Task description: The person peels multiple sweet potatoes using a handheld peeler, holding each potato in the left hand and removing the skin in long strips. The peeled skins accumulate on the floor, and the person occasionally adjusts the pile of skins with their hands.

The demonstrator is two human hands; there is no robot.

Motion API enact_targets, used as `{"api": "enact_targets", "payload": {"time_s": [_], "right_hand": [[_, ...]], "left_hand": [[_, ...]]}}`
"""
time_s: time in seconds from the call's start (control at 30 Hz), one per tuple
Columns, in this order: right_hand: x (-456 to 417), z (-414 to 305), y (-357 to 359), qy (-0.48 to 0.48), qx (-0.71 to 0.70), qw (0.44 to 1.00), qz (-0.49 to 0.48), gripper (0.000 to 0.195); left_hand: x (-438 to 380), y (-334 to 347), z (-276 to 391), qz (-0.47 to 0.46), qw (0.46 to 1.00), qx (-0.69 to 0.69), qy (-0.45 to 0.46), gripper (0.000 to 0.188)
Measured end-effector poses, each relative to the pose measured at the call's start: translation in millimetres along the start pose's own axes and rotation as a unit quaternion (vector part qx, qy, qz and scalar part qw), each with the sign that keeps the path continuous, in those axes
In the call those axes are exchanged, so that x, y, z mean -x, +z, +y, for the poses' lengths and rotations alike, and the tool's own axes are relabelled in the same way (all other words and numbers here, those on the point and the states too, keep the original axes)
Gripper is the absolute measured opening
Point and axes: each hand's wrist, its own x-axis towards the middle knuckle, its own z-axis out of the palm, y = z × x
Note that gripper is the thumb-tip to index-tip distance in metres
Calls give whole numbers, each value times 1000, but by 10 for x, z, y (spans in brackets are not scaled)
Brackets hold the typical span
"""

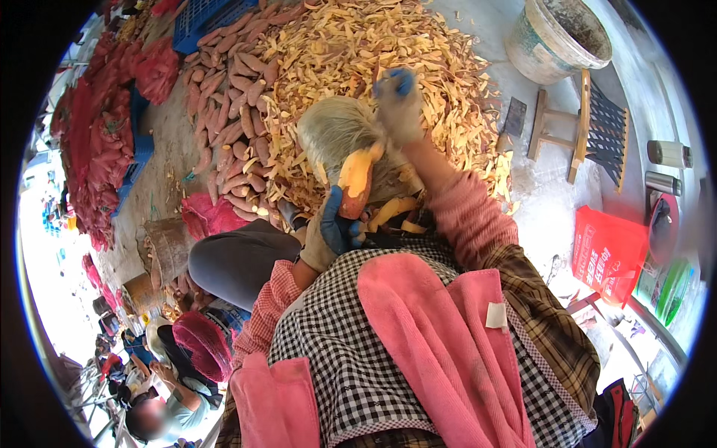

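Observation:
My left hand (330,232), in a grey glove with blue-coated fingers, grips a partly peeled sweet potato (354,187). Orange flesh shows at its upper part, while reddish skin remains on the lower end. Beyond it is my right hand (400,106), in a similar glove and blurred by motion. Its fingers look curled, but whether a tool is in them cannot be made out. Between the hands and the heap lies a pale, streaked, rounded object (330,131) of unclear kind. Strips of peel (392,211) lie close to my lap.
A broad heap of peelings (347,39) spreads ahead, with unpeeled sweet potatoes (235,89) at its left. Blue crates (204,22) and red mesh sacks (98,134) stand farther left. On the right are a bucket (538,50), a wooden-framed stool (582,126) and a red bag (608,252). Another person (187,403) is lower left.

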Motion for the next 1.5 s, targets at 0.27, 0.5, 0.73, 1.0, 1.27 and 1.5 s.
{"api": "enact_targets", "payload": {"time_s": [0.27,0.5,0.73,1.0,1.27,1.5], "right_hand": [[394,38,-21,-116,-10,991,-72,10],[-398,90,-394,15,-53,998,32,23],[380,295,8,-116,-80,989,-43,8],[232,-273,105,53,4,998,-34,14],[651,-519,93,-123,62,975,-172,25],[-290,-219,-253,38,-71,997,10,7]], "left_hand": [[-183,-449,-110,-88,990,104,-26,50],[-388,-681,-195,-209,968,31,133,55],[-90,-165,52,-3,848,-428,313,85],[-69,-118,91,1,906,-355,230,62],[-93,-322,-26,-80,976,-119,163,55],[-79,-303,63,-122,927,-253,249,49]]}}
